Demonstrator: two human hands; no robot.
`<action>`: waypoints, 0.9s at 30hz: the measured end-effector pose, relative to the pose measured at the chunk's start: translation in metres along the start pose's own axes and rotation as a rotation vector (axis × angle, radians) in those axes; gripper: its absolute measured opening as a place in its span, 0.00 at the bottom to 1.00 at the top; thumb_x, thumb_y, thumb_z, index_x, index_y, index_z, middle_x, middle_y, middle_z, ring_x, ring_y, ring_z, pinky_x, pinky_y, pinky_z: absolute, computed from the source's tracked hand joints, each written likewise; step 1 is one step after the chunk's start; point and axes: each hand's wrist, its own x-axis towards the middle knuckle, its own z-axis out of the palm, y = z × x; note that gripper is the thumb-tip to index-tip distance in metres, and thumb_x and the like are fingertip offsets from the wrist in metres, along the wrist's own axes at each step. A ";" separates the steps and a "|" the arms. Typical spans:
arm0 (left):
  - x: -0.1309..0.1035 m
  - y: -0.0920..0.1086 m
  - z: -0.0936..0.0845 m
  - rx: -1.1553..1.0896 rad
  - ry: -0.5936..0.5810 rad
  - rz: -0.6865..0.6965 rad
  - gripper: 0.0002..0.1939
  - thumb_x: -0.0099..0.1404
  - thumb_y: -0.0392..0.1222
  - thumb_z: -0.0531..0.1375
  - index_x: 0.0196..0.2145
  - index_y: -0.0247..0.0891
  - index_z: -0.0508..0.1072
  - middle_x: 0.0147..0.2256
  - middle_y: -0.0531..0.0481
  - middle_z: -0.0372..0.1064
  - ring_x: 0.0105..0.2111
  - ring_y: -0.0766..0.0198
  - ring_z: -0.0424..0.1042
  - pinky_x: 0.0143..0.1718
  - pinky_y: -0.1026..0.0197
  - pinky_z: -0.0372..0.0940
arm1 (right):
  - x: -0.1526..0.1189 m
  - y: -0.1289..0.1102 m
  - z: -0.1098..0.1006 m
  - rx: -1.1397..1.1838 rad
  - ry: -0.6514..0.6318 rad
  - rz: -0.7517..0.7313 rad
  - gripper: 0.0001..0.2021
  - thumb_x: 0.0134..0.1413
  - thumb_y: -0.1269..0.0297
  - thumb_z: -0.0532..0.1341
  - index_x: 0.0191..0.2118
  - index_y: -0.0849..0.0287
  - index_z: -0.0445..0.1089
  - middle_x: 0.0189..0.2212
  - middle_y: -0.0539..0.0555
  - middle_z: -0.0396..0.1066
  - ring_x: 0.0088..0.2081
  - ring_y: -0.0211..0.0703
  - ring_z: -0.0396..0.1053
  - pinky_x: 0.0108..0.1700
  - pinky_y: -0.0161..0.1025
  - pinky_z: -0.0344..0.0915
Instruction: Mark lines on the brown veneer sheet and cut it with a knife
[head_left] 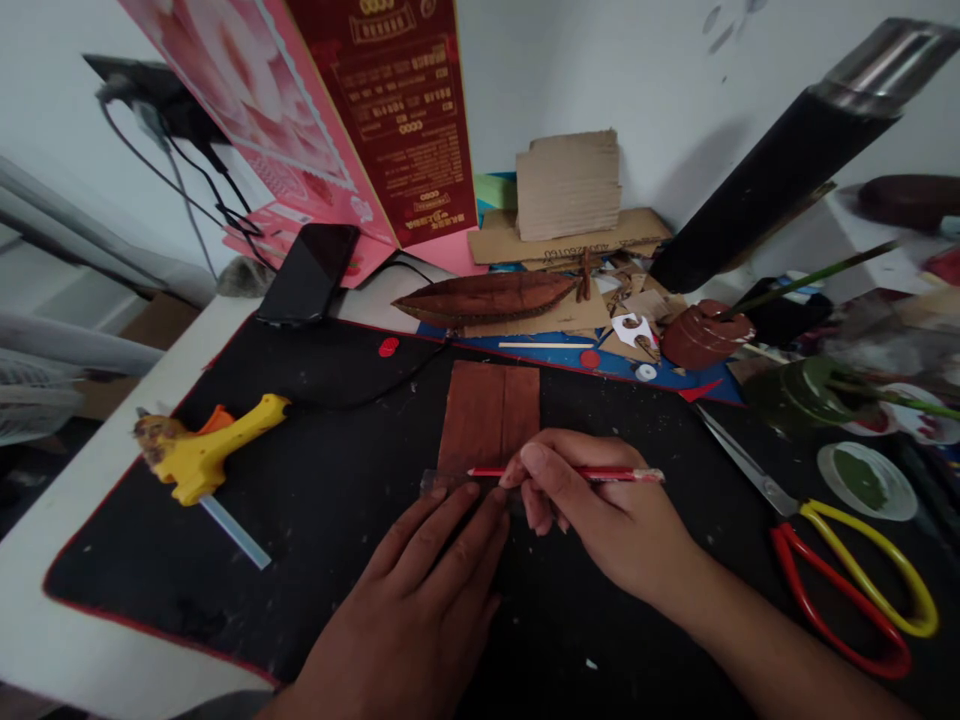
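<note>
A reddish-brown rectangular piece with a line down it lies flat on the black mat. Across its near edge sits a clear ruler, largely covered by fingers. My left hand presses on the ruler with its fingers stretched out flat. My right hand pinches a red pencil, held nearly level with its tip pointing left over the piece, just above the ruler's edge.
A yellow glue gun lies at the left, with scissors at the right. Behind are a phone, a brown boat-shaped piece and cardboard. Paint jars and a black flask stand at the right.
</note>
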 end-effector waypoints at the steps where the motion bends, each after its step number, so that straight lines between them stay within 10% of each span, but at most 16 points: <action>1: 0.000 0.000 0.000 -0.001 -0.002 0.001 0.21 0.83 0.46 0.54 0.65 0.34 0.75 0.70 0.50 0.69 0.71 0.57 0.62 0.79 0.55 0.42 | 0.000 0.000 0.000 -0.007 -0.001 -0.005 0.21 0.78 0.51 0.59 0.34 0.58 0.75 0.23 0.48 0.71 0.25 0.35 0.69 0.27 0.34 0.64; 27: 0.000 0.001 0.000 -0.011 -0.003 0.013 0.21 0.84 0.46 0.52 0.64 0.33 0.75 0.67 0.48 0.73 0.70 0.57 0.64 0.78 0.55 0.42 | -0.004 -0.001 -0.012 -0.086 0.083 0.060 0.24 0.76 0.46 0.58 0.33 0.57 0.76 0.18 0.46 0.68 0.19 0.36 0.66 0.23 0.35 0.62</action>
